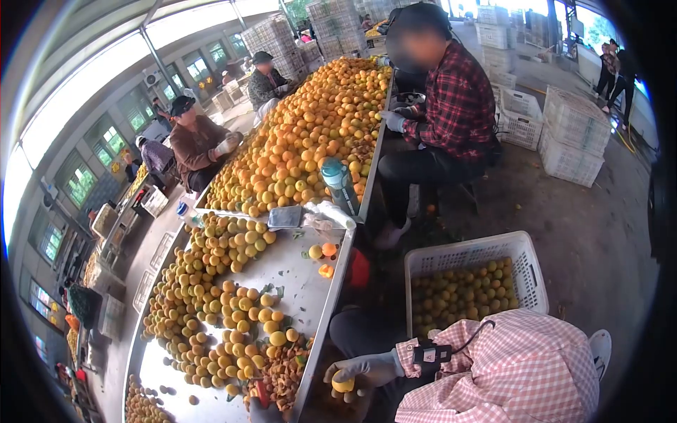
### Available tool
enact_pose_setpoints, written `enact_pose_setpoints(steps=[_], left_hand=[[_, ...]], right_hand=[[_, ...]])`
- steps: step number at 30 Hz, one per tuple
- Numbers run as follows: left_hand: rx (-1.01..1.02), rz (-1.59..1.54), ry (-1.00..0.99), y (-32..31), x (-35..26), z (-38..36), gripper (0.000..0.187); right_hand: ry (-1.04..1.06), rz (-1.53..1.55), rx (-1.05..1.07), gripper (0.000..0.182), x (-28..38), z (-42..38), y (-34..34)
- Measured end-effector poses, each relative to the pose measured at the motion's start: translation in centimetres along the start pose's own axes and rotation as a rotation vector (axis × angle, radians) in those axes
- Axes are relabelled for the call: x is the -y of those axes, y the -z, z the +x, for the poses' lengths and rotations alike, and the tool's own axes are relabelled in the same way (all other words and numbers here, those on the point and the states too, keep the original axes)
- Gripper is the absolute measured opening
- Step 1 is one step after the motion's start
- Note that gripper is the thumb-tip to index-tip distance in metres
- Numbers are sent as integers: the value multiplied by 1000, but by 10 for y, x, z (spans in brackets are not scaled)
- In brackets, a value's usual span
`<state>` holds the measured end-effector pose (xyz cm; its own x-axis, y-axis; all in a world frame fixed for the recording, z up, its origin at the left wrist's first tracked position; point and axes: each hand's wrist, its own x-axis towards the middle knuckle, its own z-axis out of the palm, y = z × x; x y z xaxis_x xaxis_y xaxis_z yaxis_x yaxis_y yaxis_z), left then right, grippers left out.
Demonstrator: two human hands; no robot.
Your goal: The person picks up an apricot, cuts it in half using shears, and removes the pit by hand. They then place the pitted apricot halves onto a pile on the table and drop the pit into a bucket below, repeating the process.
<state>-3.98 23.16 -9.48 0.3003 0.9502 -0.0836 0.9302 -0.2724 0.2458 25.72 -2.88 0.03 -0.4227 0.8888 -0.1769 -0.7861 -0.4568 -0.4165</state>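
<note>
My right hand (367,368), in a grey glove below a pink checked sleeve, is closed around a yellow apricot (343,385) beside the metal table's edge. More small round fruits show just beneath its fingers. At the bottom edge my left hand (265,412), in a dark glove and partly cut off, is closed at a small red object (261,392) whose kind I cannot tell. Right by it lies a heap of orange-brown scraps (283,374). Many apricots (211,310) spread over the metal table (300,271) beyond.
A white crate (474,248) of apricots stands on the floor at right. Ahead, a longer table bears a large apricot pile (303,141), with a teal bottle (340,185) and a scale (285,217) near its end. People sit along both sides. Stacked crates (575,134) stand behind.
</note>
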Motion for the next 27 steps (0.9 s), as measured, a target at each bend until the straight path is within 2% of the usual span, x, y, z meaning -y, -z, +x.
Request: enact_pose_setpoints(steps=[1, 2, 3, 4, 6, 7, 10, 12, 15, 16, 18, 19, 20, 22, 23, 24, 26, 27], left_hand=[[-84, -145, -56, 5, -4, -6, 33], [-169, -293, -112, 13, -10, -11, 27], [-152, -455, -140, 23, -17, -14, 21], [-132, -486, -120, 30, -20, -18, 18], [-251, -615, -103, -1, 15, 3, 17], [-251, -617, -108, 5, 7, -3, 17], [-1, -1107, -22, 49, -39, -49, 21], [15, -1109, -69, 33, -17, -47, 24], [8, -1053, -170, 28, -22, -63, 34], [5, -1035, -202, 26, -24, -70, 38], [-2, -993, -265, 23, -27, -85, 46], [-61, -766, -269, 22, -28, -94, 52], [-65, -764, -269, 26, -35, -104, 52], [63, -885, -312, 41, -57, -127, 52], [110, -1022, -301, 58, -83, -147, 49], [107, -1022, -301, 51, -81, -152, 49], [172, -1270, -239, 27, -60, -153, 46], [337, -1061, -383, 17, -40, -139, 45]], right_hand=[[8, -1, -4, 46, -2, 2, 4], [23, 1, 14, 39, -5, 5, 9], [36, 1, 33, 32, -8, 8, 12], [45, -2, 30, 32, -8, 9, 10], [27, -28, -60, 26, -9, 10, 6], [26, -47, -62, 23, -8, 13, 7], [129, -128, -65, 26, -6, 29, 4], [152, -181, -96, 30, 0, 35, -7], [187, -299, -86, 45, 0, 64, 0], [187, -301, -82, 45, 4, 67, -7], [212, -482, -120, 52, 8, 71, -22], [226, -513, -164, 56, 13, 65, -39], [226, -514, -160, 56, 13, 64, -45], [308, -485, 50, 63, 13, 62, -54], [324, -522, -1, 56, 12, 57, -61], [324, -524, 2, 56, 10, 59, -56], [172, -571, 60, 44, 2, 67, -40], [191, -578, 51, 32, 1, 57, -48]])
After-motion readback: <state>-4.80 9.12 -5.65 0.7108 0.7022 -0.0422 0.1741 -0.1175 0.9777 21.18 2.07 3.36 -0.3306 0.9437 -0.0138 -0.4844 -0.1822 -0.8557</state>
